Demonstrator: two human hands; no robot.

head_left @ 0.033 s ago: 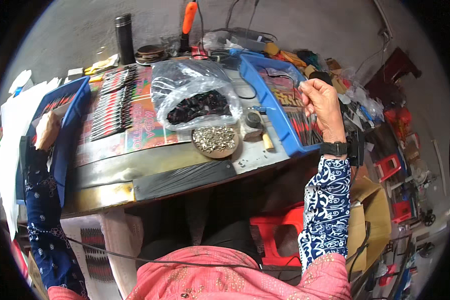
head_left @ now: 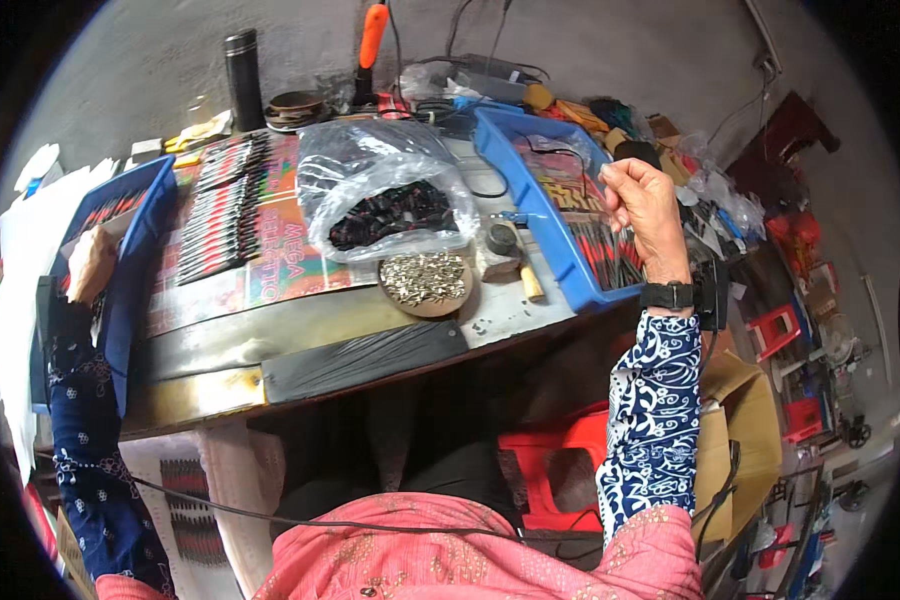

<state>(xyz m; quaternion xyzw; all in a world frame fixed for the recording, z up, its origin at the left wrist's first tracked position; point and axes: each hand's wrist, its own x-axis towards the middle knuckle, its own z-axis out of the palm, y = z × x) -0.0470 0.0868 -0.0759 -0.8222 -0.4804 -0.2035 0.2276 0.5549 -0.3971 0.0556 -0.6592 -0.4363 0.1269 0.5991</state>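
My left hand [head_left: 92, 265] is inside the long blue tray [head_left: 155, 230] at the left, with fingers curled. Whatever it holds is hidden. Red-and-black slim pieces [head_left: 118, 207] lie in that tray, beyond the hand. My right hand [head_left: 646, 215] is raised over the near right side of a second blue tray [head_left: 560, 255]. Its thumb and forefinger are pinched together, and anything between them is too small to make out. More red-and-black slim pieces [head_left: 600, 258] lie below it in the second tray.
Rows of slim pieces [head_left: 218, 215] lie on printed sheets. Mid-table are a clear bag [head_left: 345, 155] of dark parts, a round dish of small metal parts [head_left: 423, 280], a dark-topped block [head_left: 500, 245] and a wooden handle [head_left: 531, 283]. A black flask [head_left: 243, 80] stands behind. A red stool [head_left: 540, 470] is below.
The table and its things sit very slightly further left in the picture. Both hands keep almost the same place and shape.
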